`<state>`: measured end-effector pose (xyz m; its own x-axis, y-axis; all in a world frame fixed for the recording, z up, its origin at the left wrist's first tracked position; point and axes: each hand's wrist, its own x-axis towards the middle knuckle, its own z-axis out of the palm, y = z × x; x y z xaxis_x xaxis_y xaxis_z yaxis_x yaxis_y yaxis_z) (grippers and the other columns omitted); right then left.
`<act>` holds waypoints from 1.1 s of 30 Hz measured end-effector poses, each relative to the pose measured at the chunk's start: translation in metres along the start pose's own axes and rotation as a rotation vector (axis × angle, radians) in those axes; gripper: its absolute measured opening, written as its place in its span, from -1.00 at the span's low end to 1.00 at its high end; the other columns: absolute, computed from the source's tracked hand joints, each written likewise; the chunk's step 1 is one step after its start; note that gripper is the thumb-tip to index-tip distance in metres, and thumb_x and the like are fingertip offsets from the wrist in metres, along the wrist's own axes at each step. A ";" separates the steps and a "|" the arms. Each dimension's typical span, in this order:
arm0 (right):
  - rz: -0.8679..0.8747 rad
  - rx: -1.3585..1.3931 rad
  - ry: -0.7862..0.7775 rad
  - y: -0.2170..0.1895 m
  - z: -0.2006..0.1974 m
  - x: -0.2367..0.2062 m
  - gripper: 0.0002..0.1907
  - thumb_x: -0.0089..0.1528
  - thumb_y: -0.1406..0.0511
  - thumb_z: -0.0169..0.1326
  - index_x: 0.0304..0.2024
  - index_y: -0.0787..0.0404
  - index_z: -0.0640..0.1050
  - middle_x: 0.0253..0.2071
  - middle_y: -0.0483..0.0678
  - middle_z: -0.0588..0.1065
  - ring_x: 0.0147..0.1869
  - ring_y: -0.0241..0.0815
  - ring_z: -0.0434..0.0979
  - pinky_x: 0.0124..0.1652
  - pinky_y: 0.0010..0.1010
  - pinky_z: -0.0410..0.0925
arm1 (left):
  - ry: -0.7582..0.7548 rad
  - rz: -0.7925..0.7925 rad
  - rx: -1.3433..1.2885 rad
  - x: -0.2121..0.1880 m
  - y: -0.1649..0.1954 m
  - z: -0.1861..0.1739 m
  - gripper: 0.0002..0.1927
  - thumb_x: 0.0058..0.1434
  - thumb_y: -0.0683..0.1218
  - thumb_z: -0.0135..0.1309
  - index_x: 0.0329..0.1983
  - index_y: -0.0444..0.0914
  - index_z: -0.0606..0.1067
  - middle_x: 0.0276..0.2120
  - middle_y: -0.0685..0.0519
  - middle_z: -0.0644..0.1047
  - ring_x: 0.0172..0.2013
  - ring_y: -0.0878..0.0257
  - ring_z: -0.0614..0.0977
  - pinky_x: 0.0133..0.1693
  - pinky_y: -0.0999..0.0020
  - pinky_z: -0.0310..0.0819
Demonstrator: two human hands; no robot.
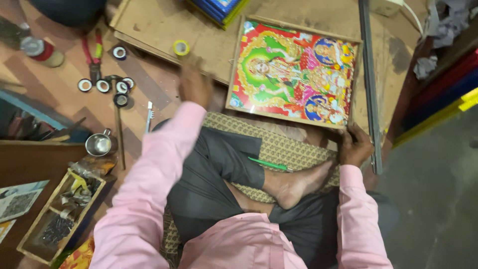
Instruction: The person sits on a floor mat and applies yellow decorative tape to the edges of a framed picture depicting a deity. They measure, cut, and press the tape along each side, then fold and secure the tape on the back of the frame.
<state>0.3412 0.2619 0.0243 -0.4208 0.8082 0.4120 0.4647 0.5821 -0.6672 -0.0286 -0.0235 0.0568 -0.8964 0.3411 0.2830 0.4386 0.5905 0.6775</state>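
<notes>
Tape rolls point(105, 85) and pliers point(93, 55) crowd the floor leftward.

The framed picture point(294, 72) showed a glossy, glass-like face over bright printed paper, edged in pale raw wood, and lay on a matt, scuffed board point(164, 25) of plywood or hardboard (which one could not be told). The sleeves point(149, 184) were smooth pink cloth, the mat point(289, 147) a coarse woven weave, the pen point(269, 164) green plastic. A small cup point(99, 144) shone as polished metal, the tape rolls point(103, 85) looked slick, and the tray point(52, 219) was rough unfinished wood.
</notes>
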 end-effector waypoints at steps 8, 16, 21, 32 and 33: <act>0.036 -0.016 0.022 -0.005 -0.014 0.009 -0.67 0.14 0.43 0.31 -0.03 0.35 0.66 -0.05 0.16 0.65 0.00 -0.06 0.68 0.05 -0.27 0.49 | 0.150 -0.080 -0.036 0.057 -0.034 0.011 -0.75 0.34 -0.27 0.07 0.07 -0.41 0.44 0.01 -0.18 0.53 -0.04 0.01 0.61 0.08 0.21 0.48; 0.285 0.242 0.081 -0.013 -0.023 0.001 -0.41 0.07 0.42 0.34 0.15 0.33 0.49 0.01 0.01 0.58 -0.07 -0.21 0.62 -0.06 -0.37 0.50 | -0.091 0.260 -0.468 -0.020 0.014 0.008 -0.60 0.16 -0.41 0.26 0.03 -0.36 0.44 0.10 -0.16 0.43 0.07 0.07 0.56 0.07 0.21 0.53; 0.454 0.684 -0.283 -0.029 -0.025 -0.057 -0.60 0.28 0.36 0.26 0.15 0.39 0.61 0.08 0.09 0.61 0.07 -0.17 0.60 0.10 -0.34 0.45 | -0.767 -0.191 -1.100 -0.135 0.074 0.039 -0.68 0.17 -0.38 0.17 -0.03 -0.31 0.46 -0.01 0.01 0.48 -0.05 0.19 0.63 -0.06 0.29 0.64; 0.556 1.092 -0.584 -0.044 -0.031 -0.079 -0.65 0.29 0.40 0.14 0.12 0.41 0.55 0.07 0.06 0.57 0.13 -0.19 0.57 0.14 -0.37 0.41 | -0.925 -0.048 -1.166 -0.194 0.115 0.071 -0.70 0.16 -0.43 0.14 -0.06 -0.37 0.47 0.01 0.04 0.41 0.02 0.25 0.57 0.00 0.38 0.57; 0.567 1.041 -0.581 -0.043 -0.029 -0.081 -0.66 0.27 0.43 0.18 0.10 0.40 0.56 0.03 0.04 0.58 0.07 -0.21 0.58 0.08 -0.37 0.45 | -0.906 -0.032 -1.132 -0.194 0.115 0.070 -0.70 0.15 -0.44 0.15 -0.06 -0.38 0.47 0.00 0.03 0.42 0.01 0.25 0.57 0.00 0.38 0.56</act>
<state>0.3775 0.1734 0.0376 -0.7594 0.6080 -0.2317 -0.0162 -0.3737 -0.9274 0.2003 0.0293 0.0321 -0.3689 0.9290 0.0304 -0.2497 -0.1305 0.9595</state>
